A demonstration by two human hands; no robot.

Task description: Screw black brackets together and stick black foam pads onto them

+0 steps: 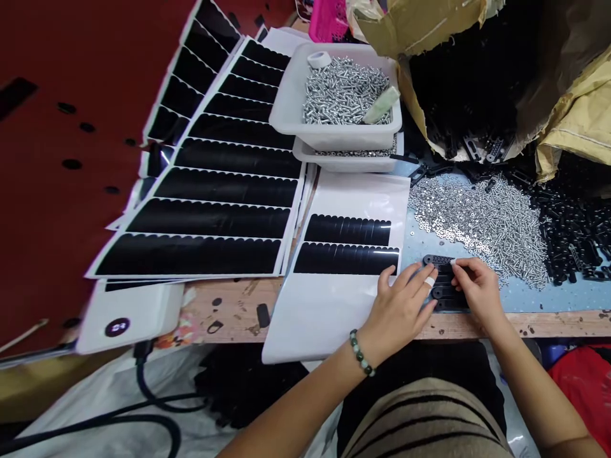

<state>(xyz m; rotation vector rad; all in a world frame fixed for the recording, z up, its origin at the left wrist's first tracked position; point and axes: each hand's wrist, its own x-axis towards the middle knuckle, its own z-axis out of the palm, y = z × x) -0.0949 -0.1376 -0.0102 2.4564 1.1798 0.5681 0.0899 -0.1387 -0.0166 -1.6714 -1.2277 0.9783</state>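
Several flat black plastic parts point(438, 293) with holes lie in a stack of rows on the blue surface between my hands. My left hand point(398, 312) has its fingers stretched out, the tips resting at the left ends of these parts; a white band wraps one finger. My right hand point(480, 292) pinches thumb and finger together over the right end of the top black part point(436, 259). A small whitish spot shows at that pinch, too small to name. Beyond the hands lie a heap of silver screws point(513, 222) and a heap of small nuts point(442, 200).
Sheets of black stickers point(219, 191) cover the left, with another sticker sheet point(334, 305) beside my left hand. A white tub point(334, 137) of metal pins stands on a second tub point(344, 164). A torn sack point(420, 32) and loose black parts point(582, 229) lie right.
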